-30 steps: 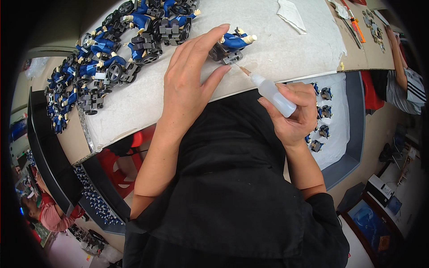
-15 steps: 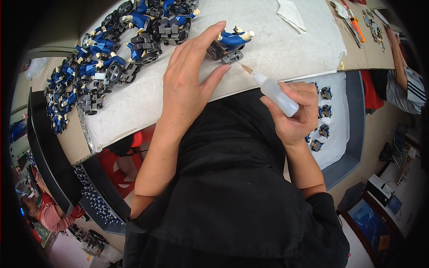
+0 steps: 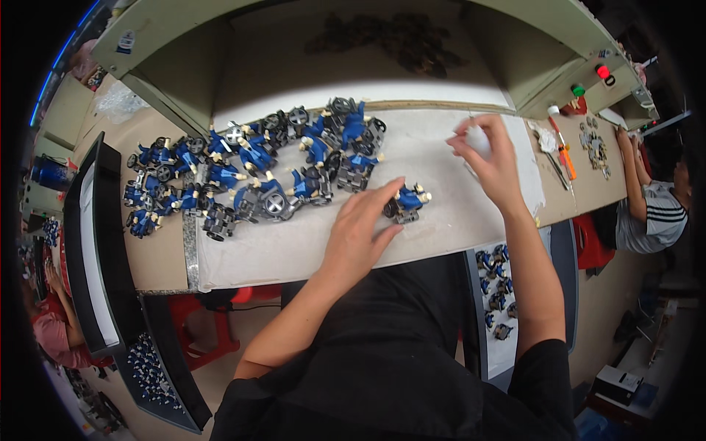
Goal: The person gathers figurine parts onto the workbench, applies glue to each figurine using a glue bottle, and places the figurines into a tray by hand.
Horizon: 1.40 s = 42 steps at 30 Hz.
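Note:
A small seated figure in blue, with dark wheels and a grey base, stands on the pale worktop sheet. Beside it my left hand rests with thumb and forefinger spread around its near side; whether they touch it I cannot tell. Farther right, my right hand is raised over the sheet, fingers wrapped round a small whitish squeeze bottle. The bottle's thin tip points up and away from me, slightly blurred.
Many similar blue wheeled figures crowd the left of the worktop. A grey tray with more stands low at right. Tools and small metal parts lie far right. A cabinet rises behind; co-workers sit at both sides.
My right hand has lifted the squeeze bottle away from the figure, up and to the right, and turned its tip upward. My left hand stays by the figure. The view has tilted up.

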Available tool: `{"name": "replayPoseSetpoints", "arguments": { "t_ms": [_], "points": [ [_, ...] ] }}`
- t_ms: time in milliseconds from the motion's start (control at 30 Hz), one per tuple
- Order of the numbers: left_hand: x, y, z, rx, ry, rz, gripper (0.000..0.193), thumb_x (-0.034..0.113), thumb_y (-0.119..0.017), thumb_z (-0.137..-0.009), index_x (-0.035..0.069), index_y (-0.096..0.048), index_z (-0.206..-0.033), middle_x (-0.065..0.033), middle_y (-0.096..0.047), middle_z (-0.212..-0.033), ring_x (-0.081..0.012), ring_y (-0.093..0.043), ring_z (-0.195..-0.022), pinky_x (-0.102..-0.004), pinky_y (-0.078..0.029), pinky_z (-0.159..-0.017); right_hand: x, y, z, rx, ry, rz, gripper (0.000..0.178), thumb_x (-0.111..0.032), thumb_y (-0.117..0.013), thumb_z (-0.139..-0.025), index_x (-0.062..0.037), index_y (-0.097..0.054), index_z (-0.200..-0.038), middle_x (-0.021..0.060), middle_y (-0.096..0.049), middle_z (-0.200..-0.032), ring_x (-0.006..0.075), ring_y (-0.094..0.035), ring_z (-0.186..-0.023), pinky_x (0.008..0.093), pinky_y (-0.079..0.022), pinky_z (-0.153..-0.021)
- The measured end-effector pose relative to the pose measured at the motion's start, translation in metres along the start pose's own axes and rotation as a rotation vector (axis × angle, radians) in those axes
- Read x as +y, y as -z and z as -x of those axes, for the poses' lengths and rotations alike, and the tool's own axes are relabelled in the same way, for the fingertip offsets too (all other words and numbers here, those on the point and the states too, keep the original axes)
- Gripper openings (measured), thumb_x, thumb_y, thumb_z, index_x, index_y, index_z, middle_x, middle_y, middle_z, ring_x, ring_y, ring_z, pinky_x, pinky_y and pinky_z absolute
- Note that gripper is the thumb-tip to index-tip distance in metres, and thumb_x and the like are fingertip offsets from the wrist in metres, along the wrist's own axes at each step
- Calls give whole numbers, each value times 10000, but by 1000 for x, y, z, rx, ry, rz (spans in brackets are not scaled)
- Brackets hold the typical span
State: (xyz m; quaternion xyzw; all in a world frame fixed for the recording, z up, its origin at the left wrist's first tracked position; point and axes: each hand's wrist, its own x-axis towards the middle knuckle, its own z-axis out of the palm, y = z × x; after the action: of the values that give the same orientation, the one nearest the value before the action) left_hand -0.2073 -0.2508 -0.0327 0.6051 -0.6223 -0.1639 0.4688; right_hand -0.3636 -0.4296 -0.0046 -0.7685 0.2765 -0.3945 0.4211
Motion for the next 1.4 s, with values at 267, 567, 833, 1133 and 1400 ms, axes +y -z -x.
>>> {"name": "replayPoseSetpoints", "arguments": {
  "t_ms": [267,567,833,1133,1400],
  "points": [
    [-1,0,-1,-38,1,19,607,42,-709,-672,80,-490,-1238,-95,-570,-1145,-293,-510,-1049,-373,-413,-898,38,-118,-196,-171,294,755,240,-235,-637,-782,-131,-636,-998,152,-622,-968,297,-605,-885,401,-482,-770],
    [0,1,-3,-53,12,38,602,41,-713,-668,88,-499,-1228,-90,-579,-1130,-291,-518,-1039,-370,-416,-890,50,-120,-244,-507,36,1026,543,-285,-720,-671,-5,-571,-1112,178,-542,-1162,323,-518,-1072,388,-407,-915],
    [-3,0,-2,-31,34,23,639,45,-721,-656,116,-497,-1250,-94,-569,-1151,-285,-518,-1028,-357,-421,-892,-7,-57,-111,-90,-48,-92,190,-121,-678,-769,-10,-627,-915,52,-637,-765,100,-604,-649,221,-485,-563],
    [-9,-7,-1,-32,20,-11,647,26,-712,-659,152,-498,-1256,-105,-570,-1108,-263,-531,-1004,-344,-432,-878,-52,1,85,53,70,132,133,51,-684,-704,9,-634,-821,74,-639,-801,154,-607,-748,264,-470,-689],
    [-11,-10,0,-16,31,-28,631,40,-703,-678,171,-493,-1258,-73,-576,-1098,-240,-543,-978,-343,-436,-875,-54,-29,84,-104,363,437,193,40,-663,-688,-24,-641,-869,97,-632,-803,226,-628,-722,297,-505,-612]
  ]
}}
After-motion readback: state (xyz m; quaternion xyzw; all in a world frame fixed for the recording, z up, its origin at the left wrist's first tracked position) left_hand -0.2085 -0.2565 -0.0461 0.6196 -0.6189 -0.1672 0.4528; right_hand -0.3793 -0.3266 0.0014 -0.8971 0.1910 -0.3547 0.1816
